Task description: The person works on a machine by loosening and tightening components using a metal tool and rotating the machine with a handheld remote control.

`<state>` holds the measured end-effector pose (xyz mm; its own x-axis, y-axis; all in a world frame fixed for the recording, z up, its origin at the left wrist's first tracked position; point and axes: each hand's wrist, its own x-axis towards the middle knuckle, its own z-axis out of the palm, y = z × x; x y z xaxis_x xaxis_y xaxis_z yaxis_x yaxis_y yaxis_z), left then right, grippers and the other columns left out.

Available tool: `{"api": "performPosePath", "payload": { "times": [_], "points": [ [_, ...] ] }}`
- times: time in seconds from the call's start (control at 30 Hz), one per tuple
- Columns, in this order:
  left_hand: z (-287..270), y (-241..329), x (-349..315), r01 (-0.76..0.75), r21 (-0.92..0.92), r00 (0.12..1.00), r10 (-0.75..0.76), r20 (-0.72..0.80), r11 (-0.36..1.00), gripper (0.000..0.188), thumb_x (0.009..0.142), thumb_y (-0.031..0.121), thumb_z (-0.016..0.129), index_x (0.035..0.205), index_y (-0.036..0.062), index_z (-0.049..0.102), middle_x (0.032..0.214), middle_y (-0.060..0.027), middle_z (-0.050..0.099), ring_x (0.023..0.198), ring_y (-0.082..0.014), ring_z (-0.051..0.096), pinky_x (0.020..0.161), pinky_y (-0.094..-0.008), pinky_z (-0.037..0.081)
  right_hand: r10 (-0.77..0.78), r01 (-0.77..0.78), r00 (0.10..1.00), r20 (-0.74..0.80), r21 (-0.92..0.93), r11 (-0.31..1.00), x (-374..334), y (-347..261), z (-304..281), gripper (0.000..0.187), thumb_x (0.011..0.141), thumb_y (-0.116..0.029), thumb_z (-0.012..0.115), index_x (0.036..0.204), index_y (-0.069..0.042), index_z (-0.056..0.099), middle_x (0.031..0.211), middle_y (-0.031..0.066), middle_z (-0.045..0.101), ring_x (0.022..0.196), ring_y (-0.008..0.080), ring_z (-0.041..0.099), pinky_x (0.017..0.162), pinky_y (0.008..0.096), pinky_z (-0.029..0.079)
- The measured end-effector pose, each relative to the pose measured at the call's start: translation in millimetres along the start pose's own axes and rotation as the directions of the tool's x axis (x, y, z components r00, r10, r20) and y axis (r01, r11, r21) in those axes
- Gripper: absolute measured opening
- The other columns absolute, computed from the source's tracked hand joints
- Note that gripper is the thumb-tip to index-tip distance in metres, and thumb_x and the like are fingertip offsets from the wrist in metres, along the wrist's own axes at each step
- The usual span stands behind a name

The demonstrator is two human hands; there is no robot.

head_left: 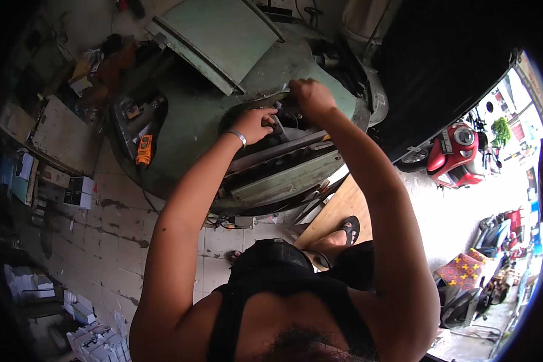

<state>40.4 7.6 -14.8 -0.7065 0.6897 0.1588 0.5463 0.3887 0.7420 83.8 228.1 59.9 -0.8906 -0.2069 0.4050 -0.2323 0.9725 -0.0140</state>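
A large green metal machine [181,114] with a worn, rounded table stands in front of me. My left hand [256,125], a metal bracelet on its wrist, reaches to the dark recess [291,119] in the machine's middle. Its fingers are bent but apart, beside a narrow metal bar [279,127], and I see nothing held in them. Across the recess, at its far right edge, my right hand [314,99] is closed, knuckles up. Its fingertips are hidden, so whatever it grips cannot be made out.
A raised green plate [223,42] stands on the machine's far side. An orange control box [144,149] sits at its left edge. Stacks of paper [93,344] lie at the lower left. A wooden board [332,208] is by my foot. A red motorbike [458,154] stands outside, right.
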Motion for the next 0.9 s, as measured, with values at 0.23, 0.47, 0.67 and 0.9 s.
{"api": "performPosePath", "payload": {
  "times": [0.23, 0.47, 0.67, 0.9],
  "points": [
    [-3.8, -4.9, 18.2, -0.267, 0.379, 0.959, 0.205, 0.195, 0.886, 0.024, 0.085, 0.02, 0.079, 0.106, 0.0108, 0.072, 0.104, -0.0097, 0.068, 0.104, -0.0321, 0.064, 0.093, -0.0427, 0.051, 0.219, -0.106, 0.859, -0.463, 0.259, 0.96, -31.3, 0.9, -99.7, 0.017, 0.092, -0.018, 0.072, 0.099, -0.003, 0.067, 0.093, 0.0193, 0.069, 0.086, 0.0428, 0.067, 0.073, 0.0443, 0.054],
    [-3.4, 22.4, 21.5, -0.265, 0.711, 0.96, 0.111, 0.255, 0.652, 0.036, 0.093, 0.046, 0.063, 0.099, 0.0112, 0.066, 0.107, -0.0101, 0.069, 0.107, -0.0322, 0.066, 0.094, -0.0477, 0.05, 0.463, -0.249, 0.798, -0.385, 0.49, 0.836, -150.7, -3.9, -128.2, 0.013, 0.094, -0.01, 0.071, 0.105, -0.003, 0.073, 0.085, 0.0109, 0.073, 0.078, 0.0173, 0.071, 0.072, 0.0307, 0.053],
    [-7.3, 18.8, 26.5, -0.342, 0.706, 0.933, 0.133, 0.335, 0.62, 0.031, 0.091, 0.039, 0.061, 0.104, 0.0115, 0.065, 0.102, -0.0109, 0.071, 0.104, -0.0332, 0.068, 0.093, -0.0494, 0.05, 0.62, -0.43, 0.712, -0.329, 0.494, 0.756, -240.3, 4.9, -121.2, 0.009, 0.094, -0.008, 0.069, 0.102, -0.004, 0.074, 0.077, 0.0054, 0.069, 0.071, 0.012, 0.065, 0.067, 0.0289, 0.051],
    [-9.9, 25.5, 37.0, -0.328, 0.692, 0.929, 0.085, 0.362, 0.643, 0.034, 0.09, 0.043, 0.062, 0.1, 0.0107, 0.065, 0.097, -0.0125, 0.073, 0.097, -0.0353, 0.069, 0.088, -0.05, 0.051, 0.749, -0.491, 0.574, -0.331, 0.592, 0.639, -266.5, 16.4, -120.5, 0.011, 0.096, -0.007, 0.063, 0.102, -0.002, 0.071, 0.078, 0.0049, 0.068, 0.075, 0.0117, 0.066, 0.071, 0.0279, 0.051]
  ]
}}
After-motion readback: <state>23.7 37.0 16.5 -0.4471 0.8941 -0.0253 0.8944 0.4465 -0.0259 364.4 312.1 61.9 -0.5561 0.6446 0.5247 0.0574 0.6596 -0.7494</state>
